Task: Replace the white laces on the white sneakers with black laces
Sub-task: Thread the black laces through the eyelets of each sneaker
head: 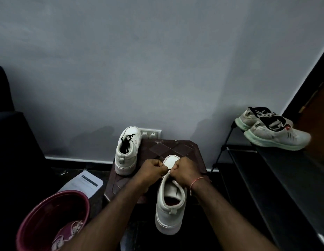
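Fingers (pixel 160 166) of the left hand (pixel 151 169) and fingers (pixel 175 167) of the right hand (pixel 184 172) are curled tightly, knuckles up. The two hands meet over the lacing zone of the near sneaker (pixel 170 201) and pinch at it. A short pale strip (pixel 168 172) shows between the fingertips; whether it is a lace or the shoe's own edge cannot be told. A thin red thread (pixel 196 182) circles the right wrist.

The near sneaker is white and points away from the viewer. Its toe cap shows just beyond the knuckles, above the small brown table (pixel 175 147), and its heel projects past the table's near edge. The opening faces up, with the tongue visible inside. No lace can be made out in the part of the shoe not covered by the hands.

The far sneaker (pixel 127 151), also white, stands upright on the table's left rear corner with its heel toward the viewer. A black lace (pixel 126 142) is threaded through it.

On the floor to the left lies a printed sheet of paper (pixel 85 183). Nearer the viewer is a maroon basin (pixel 49 214) holding something pale that is too dim to identify. A wall socket (pixel 151 134) sits behind the table. To the right, a black rack (pixel 266 160) carries a pair of pale running shoes (pixel 271 129) on its top shelf, well apart from the table
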{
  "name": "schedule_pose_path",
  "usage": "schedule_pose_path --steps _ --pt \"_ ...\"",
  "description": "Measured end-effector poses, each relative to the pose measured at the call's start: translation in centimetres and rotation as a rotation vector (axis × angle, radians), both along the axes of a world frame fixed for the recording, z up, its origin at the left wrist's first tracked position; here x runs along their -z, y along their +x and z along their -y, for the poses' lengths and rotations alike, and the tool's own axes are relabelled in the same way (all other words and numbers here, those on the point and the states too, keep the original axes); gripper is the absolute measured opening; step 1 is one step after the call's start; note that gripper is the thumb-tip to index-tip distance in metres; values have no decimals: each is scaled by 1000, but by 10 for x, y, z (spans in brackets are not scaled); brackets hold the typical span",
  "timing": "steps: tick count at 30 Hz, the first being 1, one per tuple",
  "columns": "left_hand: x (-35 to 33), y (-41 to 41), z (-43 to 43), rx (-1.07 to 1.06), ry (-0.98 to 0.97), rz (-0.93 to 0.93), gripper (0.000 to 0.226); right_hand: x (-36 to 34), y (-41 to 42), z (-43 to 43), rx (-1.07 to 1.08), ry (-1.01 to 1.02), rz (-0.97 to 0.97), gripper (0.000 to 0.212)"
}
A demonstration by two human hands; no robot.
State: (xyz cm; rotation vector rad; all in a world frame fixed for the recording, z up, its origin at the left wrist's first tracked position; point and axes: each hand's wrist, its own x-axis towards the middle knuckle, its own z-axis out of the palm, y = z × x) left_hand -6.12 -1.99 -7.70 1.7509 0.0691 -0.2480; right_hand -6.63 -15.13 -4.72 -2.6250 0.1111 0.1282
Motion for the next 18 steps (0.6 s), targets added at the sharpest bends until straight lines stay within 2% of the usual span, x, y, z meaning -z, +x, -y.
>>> schedule_pose_path --steps 2,4,7,9,11,12,14,18 --pt "-5 -3 0 18 39 36 25 -4 2 2 -56 13 -79 17" --pt "-9 -7 1 28 76 65 22 -6 4 2 -101 19 -123 5" --pt "-18 -17 -5 116 57 28 14 -4 2 5 -107 71 -64 20" --pt "-29 -29 -10 216 69 36 13 -4 1 9 -139 109 -40 18" --pt "-31 -37 -9 328 191 162 20 -9 3 12 -196 70 -45 9" --pt "-26 -40 -5 329 310 224 31 -11 4 12 -227 28 -42 10" --pt "-12 -40 2 191 457 269 55 -15 6 11 -273 -92 -2 10" --pt "-1 -45 12 -27 329 271 51 -24 4 7 -364 -274 92 12"
